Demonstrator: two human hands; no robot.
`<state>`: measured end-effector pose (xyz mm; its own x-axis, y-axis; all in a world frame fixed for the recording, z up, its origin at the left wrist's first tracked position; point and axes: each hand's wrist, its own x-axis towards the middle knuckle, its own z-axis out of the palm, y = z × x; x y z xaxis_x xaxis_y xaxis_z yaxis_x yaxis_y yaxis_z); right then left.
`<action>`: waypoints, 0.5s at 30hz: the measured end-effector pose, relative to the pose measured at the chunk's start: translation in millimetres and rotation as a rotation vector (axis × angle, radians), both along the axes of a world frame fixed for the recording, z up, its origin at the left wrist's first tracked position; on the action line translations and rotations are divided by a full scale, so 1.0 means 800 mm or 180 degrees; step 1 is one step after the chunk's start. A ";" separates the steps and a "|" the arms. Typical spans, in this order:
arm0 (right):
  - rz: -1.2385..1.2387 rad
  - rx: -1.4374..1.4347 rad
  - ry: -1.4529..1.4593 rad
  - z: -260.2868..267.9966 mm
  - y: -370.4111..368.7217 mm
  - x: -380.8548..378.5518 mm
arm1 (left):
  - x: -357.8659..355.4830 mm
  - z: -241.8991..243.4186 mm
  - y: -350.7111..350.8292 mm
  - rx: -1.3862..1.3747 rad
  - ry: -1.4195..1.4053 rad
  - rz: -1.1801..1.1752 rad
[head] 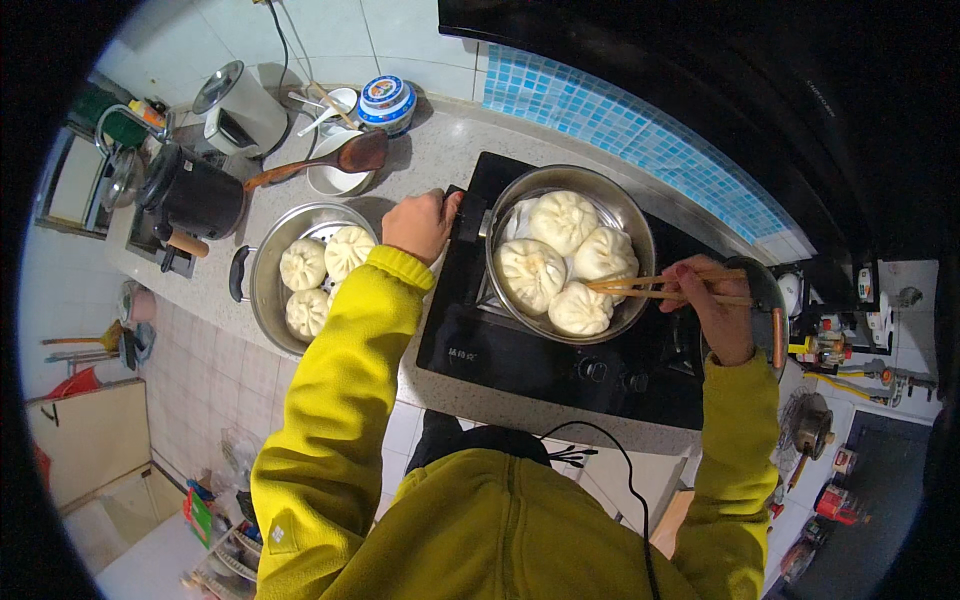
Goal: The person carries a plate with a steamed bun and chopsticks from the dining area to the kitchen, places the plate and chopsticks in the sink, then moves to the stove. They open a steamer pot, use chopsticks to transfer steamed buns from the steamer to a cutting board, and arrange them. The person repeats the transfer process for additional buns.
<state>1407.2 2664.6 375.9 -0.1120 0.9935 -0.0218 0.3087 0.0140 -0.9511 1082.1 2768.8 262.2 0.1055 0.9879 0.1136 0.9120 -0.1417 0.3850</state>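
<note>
My right hand (709, 304) holds a pair of wooden chopsticks (637, 287), whose tips touch a steamed bun (581, 308) in the round metal steamer pot (646, 225). Several pleated buns lie in this pot, with a piece of whitish liner at its upper left. The pot stands on the black gas stove (480, 341). My left hand (420, 225) is closed around a dark side handle (466, 214) at the pot's left. Left of the stove, a second steamer tier (262, 300) holds several buns (303, 264) on its perforated base, partly covered by my left sleeve.
Behind the second steamer are a wooden spatula (364, 152), a white bowl (337, 180) and a blue-and-white lidded jar (386, 105). A dark pot (199, 191) stands farther left. A pan (766, 300) is beyond my right hand, and a black range hood (675, 67) overhangs the stove.
</note>
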 end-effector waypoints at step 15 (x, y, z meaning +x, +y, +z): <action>-0.0220 0.0397 0.0032 0.019 -0.026 0.008 | 0.006 -0.001 -0.003 0.0020 -0.0005 -0.0034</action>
